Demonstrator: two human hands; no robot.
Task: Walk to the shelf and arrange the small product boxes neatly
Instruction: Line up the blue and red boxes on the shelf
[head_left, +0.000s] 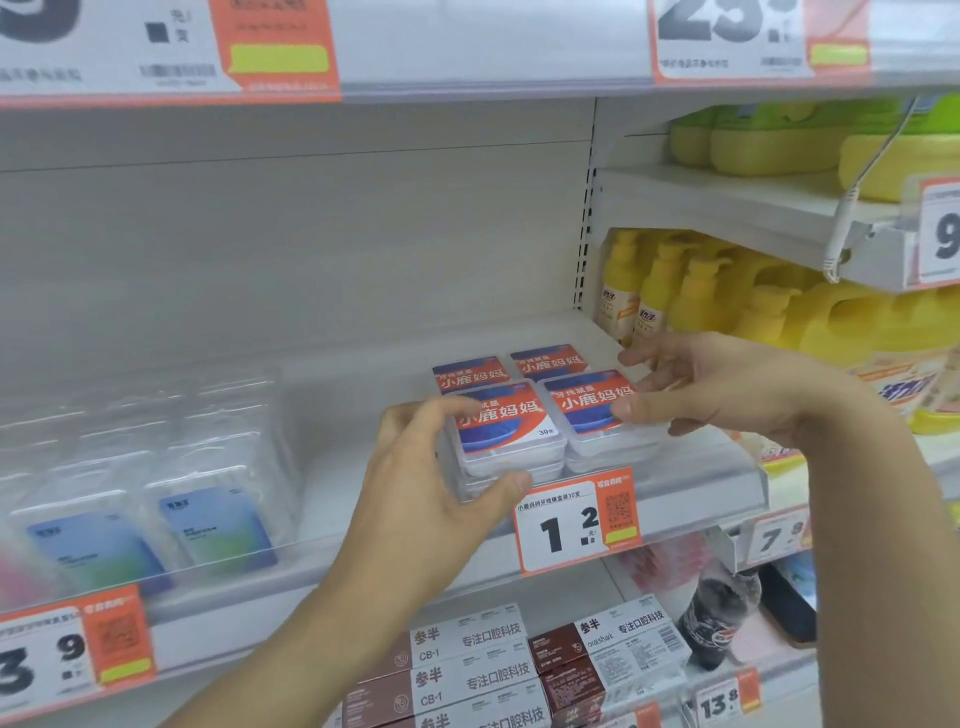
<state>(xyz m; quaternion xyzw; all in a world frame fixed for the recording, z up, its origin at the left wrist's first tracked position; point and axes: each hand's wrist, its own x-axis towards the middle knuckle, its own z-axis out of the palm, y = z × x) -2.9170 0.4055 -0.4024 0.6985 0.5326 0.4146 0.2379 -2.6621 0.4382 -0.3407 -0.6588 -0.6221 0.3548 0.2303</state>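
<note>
Small clear floss boxes with red and blue labels sit in short stacks on the white shelf (363, 467), two in front and two behind. My left hand (436, 483) wraps the front left stack (511, 434), thumb on its front edge and fingers on its left side. The front right stack (592, 410) is held by my right hand (727, 387), thumb on the label and fingers behind its right side. The back left box (467, 374) and the back right box (548, 361) lie untouched.
Clear blister packs (156, 493) fill the shelf's left half. Yellow bottles (675, 291) stand in the bay to the right. A price tag (576, 519) hangs on the shelf rim. Brown and white boxes (493, 670) and a dark bottle (717, 618) sit below.
</note>
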